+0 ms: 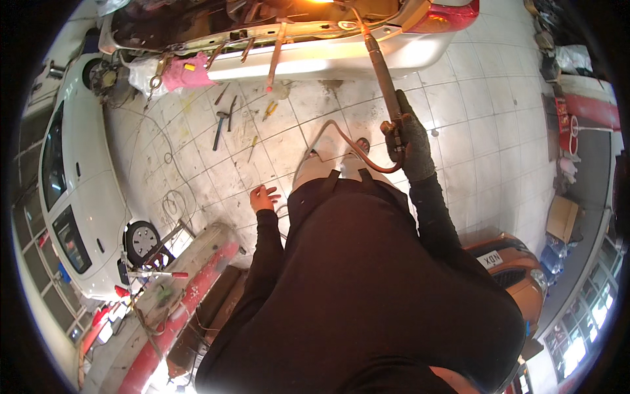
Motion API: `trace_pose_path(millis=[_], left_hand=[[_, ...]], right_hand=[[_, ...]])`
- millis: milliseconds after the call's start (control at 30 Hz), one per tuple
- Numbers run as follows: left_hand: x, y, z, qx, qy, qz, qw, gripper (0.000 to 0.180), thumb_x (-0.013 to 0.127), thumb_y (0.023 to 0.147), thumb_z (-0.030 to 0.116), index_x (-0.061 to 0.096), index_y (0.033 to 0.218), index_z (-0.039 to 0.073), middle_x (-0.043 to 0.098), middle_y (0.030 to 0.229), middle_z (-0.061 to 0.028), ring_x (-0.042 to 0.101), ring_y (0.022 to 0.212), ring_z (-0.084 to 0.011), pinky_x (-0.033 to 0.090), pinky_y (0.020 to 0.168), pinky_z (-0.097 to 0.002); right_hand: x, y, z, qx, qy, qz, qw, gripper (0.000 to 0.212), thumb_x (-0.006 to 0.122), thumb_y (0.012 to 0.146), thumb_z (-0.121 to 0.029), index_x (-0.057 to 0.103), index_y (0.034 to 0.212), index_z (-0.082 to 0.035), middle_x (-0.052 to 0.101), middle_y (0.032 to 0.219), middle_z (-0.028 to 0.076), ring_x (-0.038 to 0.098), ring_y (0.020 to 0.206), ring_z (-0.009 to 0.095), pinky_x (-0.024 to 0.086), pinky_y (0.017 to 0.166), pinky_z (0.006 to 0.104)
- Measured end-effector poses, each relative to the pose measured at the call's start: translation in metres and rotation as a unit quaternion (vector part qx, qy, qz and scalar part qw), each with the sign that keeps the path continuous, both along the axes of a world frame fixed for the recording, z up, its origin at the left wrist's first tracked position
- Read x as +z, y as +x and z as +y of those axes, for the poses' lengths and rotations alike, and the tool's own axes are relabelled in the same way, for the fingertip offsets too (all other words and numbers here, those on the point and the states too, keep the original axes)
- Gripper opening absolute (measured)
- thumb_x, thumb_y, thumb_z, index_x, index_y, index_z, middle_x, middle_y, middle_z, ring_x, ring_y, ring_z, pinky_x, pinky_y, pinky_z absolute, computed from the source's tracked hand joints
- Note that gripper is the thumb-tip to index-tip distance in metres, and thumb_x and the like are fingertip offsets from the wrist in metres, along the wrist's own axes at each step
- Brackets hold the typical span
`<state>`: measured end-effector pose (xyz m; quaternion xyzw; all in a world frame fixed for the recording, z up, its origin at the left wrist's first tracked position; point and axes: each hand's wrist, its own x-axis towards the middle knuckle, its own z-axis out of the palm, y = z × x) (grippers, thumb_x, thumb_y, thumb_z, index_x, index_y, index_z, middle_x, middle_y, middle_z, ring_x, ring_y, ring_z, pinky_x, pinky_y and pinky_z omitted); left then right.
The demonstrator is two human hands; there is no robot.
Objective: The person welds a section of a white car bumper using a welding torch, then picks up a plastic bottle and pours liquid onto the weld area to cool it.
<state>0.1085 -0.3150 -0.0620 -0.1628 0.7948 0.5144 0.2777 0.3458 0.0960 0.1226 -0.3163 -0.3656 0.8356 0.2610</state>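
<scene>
My right hand (pixel 416 143), in a dark work glove, is closed round the handle of a gas torch (pixel 379 69). The torch slants up toward the opened rear of a silver car (pixel 328 60), and an orange glow shows at the top edge near its tip. From its lower end a reddish hose (pixel 374 164) loops left past my legs. My left hand (pixel 264 198) is bare and hangs low at my left side, fingers loosely bent and apart, with nothing in it. A long-handled hammer (pixel 276 58) leans over the car's rear edge.
On the tiled floor lie a hammer (pixel 219 130), yellow-handled pliers (pixel 270 110) and a screwdriver (pixel 252 148). A pink cloth (pixel 187 73) hangs on the bumper. A white car (pixel 88 177) stands left, an orange car (pixel 518 276) behind right. A red-and-grey beam (pixel 177 308) lies behind left.
</scene>
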Motion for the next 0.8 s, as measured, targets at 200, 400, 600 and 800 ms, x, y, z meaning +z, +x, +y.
trace_pose_path(millis=[200,400,600,800], left_hand=[[0.015,-0.004,0.023,-0.035,0.003,0.007,0.999,0.033,0.054,0.107,0.024,0.046,0.128,-0.001,0.077,0.099,-0.0247,0.073,0.060,-0.0296,0.053,0.049,-0.0352],[0.039,-0.035,0.054,0.033,0.098,0.001,0.995,0.025,0.055,0.107,0.023,0.052,0.124,0.005,0.077,0.102,-0.0185,0.076,0.077,-0.0287,0.057,0.060,-0.0392],[0.170,-0.061,0.132,0.051,0.574,-0.172,0.799,0.014,0.059,0.107,0.026,0.070,0.109,0.018,0.072,0.116,0.0000,0.066,0.118,-0.0200,0.048,0.106,-0.0599],[0.335,-0.079,0.206,-0.104,0.762,-0.231,0.595,0.010,0.061,0.106,0.027,0.067,0.109,0.019,0.055,0.128,0.0029,0.050,0.132,-0.0160,0.044,0.106,-0.0661]], right_hand=[[0.009,-0.004,0.000,0.017,0.000,-0.009,1.000,0.074,0.057,0.107,-0.050,0.029,0.166,-0.015,0.064,0.092,0.003,0.048,0.060,0.001,0.041,0.051,0.0180],[-0.009,-0.008,-0.006,-0.004,0.019,-0.029,0.999,0.076,0.055,0.107,-0.053,0.028,0.167,-0.015,0.063,0.091,0.003,0.046,0.059,0.001,0.039,0.049,0.0175],[-0.003,-0.006,-0.026,-0.041,0.037,-0.063,0.997,0.078,0.055,0.106,-0.054,0.028,0.167,-0.013,0.063,0.092,0.003,0.047,0.058,0.002,0.039,0.049,0.0178],[-0.002,-0.031,-0.059,-0.082,0.027,-0.086,0.993,0.076,0.056,0.107,-0.052,0.029,0.167,-0.015,0.063,0.096,0.004,0.046,0.059,0.000,0.039,0.050,0.0166]])
